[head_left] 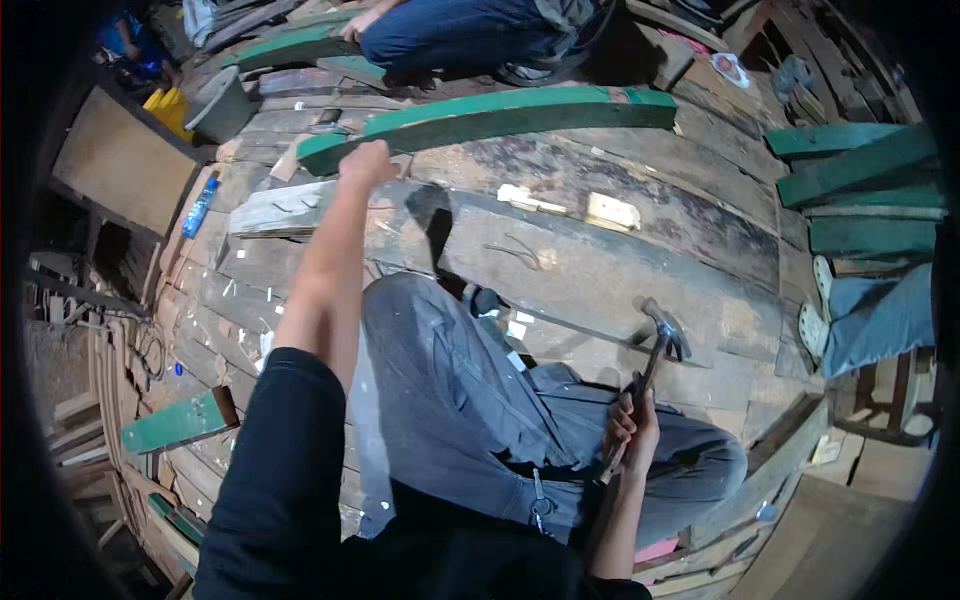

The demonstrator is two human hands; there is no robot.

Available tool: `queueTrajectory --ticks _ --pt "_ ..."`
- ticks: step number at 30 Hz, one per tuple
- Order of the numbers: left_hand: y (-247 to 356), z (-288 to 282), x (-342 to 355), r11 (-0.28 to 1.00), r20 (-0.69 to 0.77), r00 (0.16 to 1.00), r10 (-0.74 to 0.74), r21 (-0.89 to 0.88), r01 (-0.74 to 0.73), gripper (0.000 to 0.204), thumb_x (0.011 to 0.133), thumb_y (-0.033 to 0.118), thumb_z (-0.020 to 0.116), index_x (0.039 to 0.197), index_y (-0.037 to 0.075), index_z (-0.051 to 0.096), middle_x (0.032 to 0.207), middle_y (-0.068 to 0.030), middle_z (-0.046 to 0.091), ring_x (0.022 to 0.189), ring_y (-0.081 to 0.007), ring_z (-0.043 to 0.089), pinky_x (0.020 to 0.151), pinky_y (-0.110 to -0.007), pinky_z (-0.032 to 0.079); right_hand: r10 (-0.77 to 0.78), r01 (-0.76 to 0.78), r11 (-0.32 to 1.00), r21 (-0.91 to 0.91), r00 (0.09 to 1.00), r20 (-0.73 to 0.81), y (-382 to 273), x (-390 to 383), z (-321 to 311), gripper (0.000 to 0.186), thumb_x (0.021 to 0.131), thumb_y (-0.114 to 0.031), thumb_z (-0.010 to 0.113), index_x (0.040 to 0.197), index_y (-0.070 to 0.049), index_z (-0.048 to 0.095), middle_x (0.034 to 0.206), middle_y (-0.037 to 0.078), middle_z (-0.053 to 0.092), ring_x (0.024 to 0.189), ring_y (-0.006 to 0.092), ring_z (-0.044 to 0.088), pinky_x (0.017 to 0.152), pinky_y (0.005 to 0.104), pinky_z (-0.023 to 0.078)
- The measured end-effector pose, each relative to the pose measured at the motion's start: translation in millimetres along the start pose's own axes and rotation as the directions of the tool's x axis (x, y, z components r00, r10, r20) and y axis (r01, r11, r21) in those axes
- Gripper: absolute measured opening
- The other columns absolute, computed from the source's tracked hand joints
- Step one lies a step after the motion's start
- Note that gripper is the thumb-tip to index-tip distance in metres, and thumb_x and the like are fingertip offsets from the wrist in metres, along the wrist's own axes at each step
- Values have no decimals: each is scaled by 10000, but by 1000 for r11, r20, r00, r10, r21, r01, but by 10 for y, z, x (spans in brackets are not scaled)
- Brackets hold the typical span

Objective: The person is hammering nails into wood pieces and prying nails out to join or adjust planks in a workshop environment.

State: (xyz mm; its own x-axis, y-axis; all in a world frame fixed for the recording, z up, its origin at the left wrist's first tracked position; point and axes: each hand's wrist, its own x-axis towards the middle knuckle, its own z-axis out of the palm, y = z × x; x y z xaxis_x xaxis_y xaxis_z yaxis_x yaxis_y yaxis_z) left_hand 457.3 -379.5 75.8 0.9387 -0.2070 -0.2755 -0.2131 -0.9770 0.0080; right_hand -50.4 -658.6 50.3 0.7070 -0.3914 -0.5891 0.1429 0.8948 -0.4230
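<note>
A long green-painted wooden beam [520, 112] lies across the floor ahead of me. My left hand [367, 164] reaches out to its near side, towards the left end. The fingers are closed against the beam's edge, their tips hidden behind the back of the hand. Low on the right, by my bent knee, my right hand [632, 430] is wrapped round the handle of a claw hammer [665, 335], its metal head raised above the planks. Two bent nails or wires [515, 250] lie on a wide grey board [590, 262] between my hands.
Pale wood offcuts [612, 211] lie beyond the board. More green beams [865, 180] are stacked at the right, near another person's trouser leg [880, 320]. A person in jeans [460, 35] kneels at the back. A blue bottle [200, 208] and grey bucket [222, 103] stand left.
</note>
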Motion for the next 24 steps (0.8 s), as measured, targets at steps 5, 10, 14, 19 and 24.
queueTrajectory --ticks 5,10,14,19,24 --pt "-167 -38 450 988 -301 945 128 119 -96 512 786 355 777 1147 37 603 1065 -210 702 1045 -372 676 880 -466 551 11 -27 989 -145 994 -104 19 -119 269 235 1072 -320 458 1062 -86 487 731 3 436 495 54 354 364 191 272" --pt "-125 -51 1140 909 -341 844 414 107 -402 1090 590 446 904 1384 -82 374 1360 -293 516 1268 -452 499 1031 -465 450 -101 3 928 -373 965 -244 90 -152 581 174 1061 -279 487 1024 -118 432 722 36 464 483 99 406 376 227 307" --pt "-165 199 1606 859 -334 805 489 22 -512 1190 571 447 925 1438 -80 301 1375 -315 490 1297 -442 477 1079 -454 402 -65 -88 918 -387 929 -365 159 -44 647 156 1054 -282 489 1120 -141 494 716 35 467 453 123 407 355 253 322" --pt "24 253 1739 898 -116 901 418 -94 -429 1125 634 343 904 1498 -35 291 1347 -291 538 1215 -440 539 1031 -459 433 -12 -143 916 -375 924 -383 154 5 675 188 1065 -294 461 1166 -136 476 739 52 474 436 144 402 353 275 334" --pt "-97 367 1692 809 -281 771 571 35 -587 994 662 306 876 1464 -12 382 1250 -259 609 1138 -437 566 991 -468 441 11 -157 922 -353 924 -381 143 12 696 165 1066 -268 481 1165 -139 458 739 51 475 463 151 436 377 288 373"
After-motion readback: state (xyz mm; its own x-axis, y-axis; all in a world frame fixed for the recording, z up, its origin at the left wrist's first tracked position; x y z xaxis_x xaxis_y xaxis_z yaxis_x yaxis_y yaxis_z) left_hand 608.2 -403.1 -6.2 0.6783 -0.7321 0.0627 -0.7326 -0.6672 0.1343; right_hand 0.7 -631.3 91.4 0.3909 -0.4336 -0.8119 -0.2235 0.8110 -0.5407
